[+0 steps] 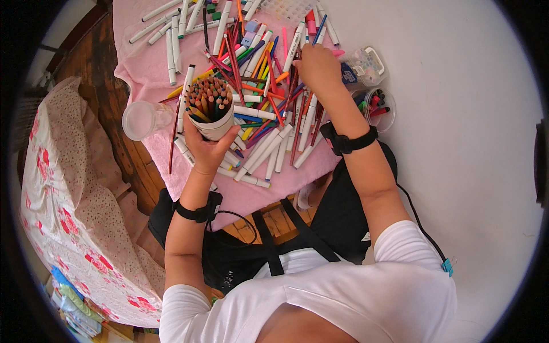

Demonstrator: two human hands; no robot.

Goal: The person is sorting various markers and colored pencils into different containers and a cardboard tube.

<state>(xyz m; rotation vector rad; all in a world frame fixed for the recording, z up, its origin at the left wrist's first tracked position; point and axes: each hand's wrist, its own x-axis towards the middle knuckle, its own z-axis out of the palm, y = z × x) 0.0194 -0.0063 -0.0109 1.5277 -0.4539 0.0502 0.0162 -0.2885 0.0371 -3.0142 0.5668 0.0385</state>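
My left hand (206, 148) is wrapped around a pale cup (216, 128) packed with colored pencils (209, 96), their sharpened tips upward. Over the upper right of a loose heap, my right hand (319, 66) reaches down with its fingers at a blue pencil (320, 29); whether they grip it is hidden. White-barreled markers (261, 150), red pencils (235, 64) and colored pens lie crisscrossed between and below the hands on a pink cloth (274, 188). Small blue and purple blocks (248, 39) rest among them.
An empty clear plastic cup (139, 121) stands at the cloth's left edge. Right of my right wrist are a clear round tub (381, 109) with dark-capped pens and a clear handled case (369, 66). A clear tray (289, 8) lies at the top. A white wall or surface (463, 128) spans the right side.
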